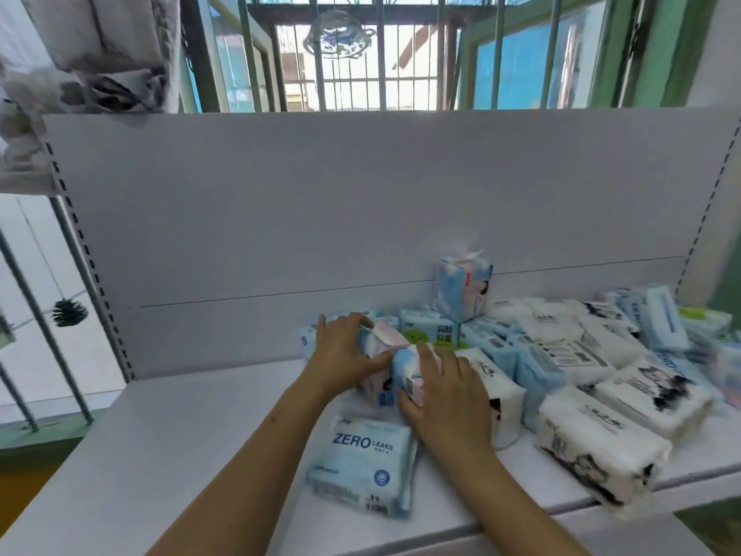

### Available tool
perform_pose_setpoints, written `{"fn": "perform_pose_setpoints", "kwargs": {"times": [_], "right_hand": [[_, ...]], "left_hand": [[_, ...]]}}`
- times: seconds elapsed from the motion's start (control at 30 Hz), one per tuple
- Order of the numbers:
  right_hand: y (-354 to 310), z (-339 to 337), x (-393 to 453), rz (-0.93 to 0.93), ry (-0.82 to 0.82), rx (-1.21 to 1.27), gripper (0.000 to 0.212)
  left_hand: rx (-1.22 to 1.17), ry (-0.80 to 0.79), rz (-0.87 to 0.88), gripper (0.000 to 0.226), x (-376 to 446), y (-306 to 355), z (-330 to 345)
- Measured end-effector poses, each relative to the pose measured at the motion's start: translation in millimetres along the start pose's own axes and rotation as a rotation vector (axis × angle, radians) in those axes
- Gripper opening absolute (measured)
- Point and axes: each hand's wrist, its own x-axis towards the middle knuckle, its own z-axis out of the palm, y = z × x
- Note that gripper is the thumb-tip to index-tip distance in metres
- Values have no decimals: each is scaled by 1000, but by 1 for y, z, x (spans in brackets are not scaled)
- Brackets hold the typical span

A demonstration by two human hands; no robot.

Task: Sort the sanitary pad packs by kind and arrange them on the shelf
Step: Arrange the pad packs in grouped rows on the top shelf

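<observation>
On the white shelf (168, 427) lies a heap of sanitary pad packs. My left hand (345, 347) grips one pink-and-blue pack (381, 339) from its left side. My right hand (445, 395) grips a second pink-and-blue pack (405, 375) right beside it. A light-blue "ZERO LEAKS" pack (361, 463) lies flat in front of my hands. A matching pink-and-blue pack (461, 290) stands upright on the heap behind. White packs with black cartoon print (597, 443) and blue packs (533, 367) fill the right side.
The shelf's white back panel (320, 202) rises behind the packs, with slotted uprights at both sides. The left half of the shelf holds no packs. A barred window (361, 54) is above, and the shelf's front edge (521, 523) runs below my arms.
</observation>
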Motion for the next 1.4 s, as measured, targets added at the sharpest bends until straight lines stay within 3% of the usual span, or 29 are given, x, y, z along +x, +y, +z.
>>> {"fn": "perform_pose_setpoints", "kwargs": {"times": [0.17, 0.27, 0.37, 0.43, 0.53, 0.6, 0.7, 0.73, 0.87, 0.9, 1.0, 1.13, 1.2, 1.33, 1.4], "right_hand": [[-11, -36, 7, 51, 142, 189, 71], [-25, -76, 20, 181, 173, 463, 75], [-28, -116, 31, 252, 282, 704, 78], [-19, -141, 31, 318, 357, 833, 80], [7, -164, 19, 545, 336, 1039, 97], [25, -184, -3, 677, 335, 1113, 95], [46, -219, -59, 795, 315, 1082, 47], [55, -231, -83, 861, 343, 1090, 38], [93, -277, -188, 1138, 559, 1097, 43], [98, -289, -213, 1192, 616, 1100, 40], [110, -318, -280, 1322, 757, 1082, 38], [128, -355, -360, 1422, 874, 1072, 51], [136, -377, -402, 1465, 817, 1067, 44], [166, -420, -497, 1638, 655, 977, 50], [187, -436, -544, 1693, 669, 930, 54]], "left_hand": [[-459, 91, -2, 68, 2, 18, -28], [-742, 195, -13, 65, 12, 36, -55], [-1028, 272, -117, 63, 23, 51, -77], [-1242, 235, -226, 62, 27, 63, -80], [-1381, 72, -309, 51, 13, 101, -60], [-1354, -112, -293, 54, -9, 133, -39], [-1278, -532, -150, 93, -43, 175, -6], [-1278, -703, -105, 94, -54, 188, 6], [-1339, -1171, 41, 39, -111, 245, 44], [-1325, -1217, 103, 36, -129, 259, 53], [-1273, -1302, 229, 56, -188, 304, 76], [-1264, -1455, 234, 51, -275, 368, 103], [-1210, -1501, 263, 58, -316, 400, 118], [-1049, -1564, 270, 82, -389, 466, 158], [-981, -1634, 186, 71, -428, 495, 180]]}}
